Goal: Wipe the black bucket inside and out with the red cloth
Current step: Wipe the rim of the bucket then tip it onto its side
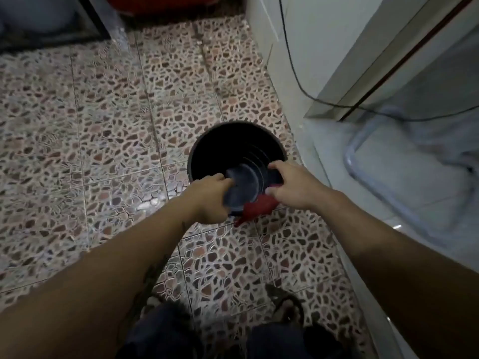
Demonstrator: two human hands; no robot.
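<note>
The round black bucket (220,149) appears to be smooth moulded plastic; its inner wall has a dull sheen, with concentric ridges catching light. The crumpled red cloth (258,211) is soft, matt woven fabric. The pebble-patterned floor tiles (108,130) are hard and glossy, showing bright reflections, with narrow grout lines between them. The white raised ledge (404,224) at the right is smooth and polished. The thin black cable (293,60) has a smooth, matt sheath.

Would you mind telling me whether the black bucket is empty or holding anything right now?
Empty: the black bucket shows its bare ribbed wall and bottom, and the red cloth hangs outside its near rim.
</note>
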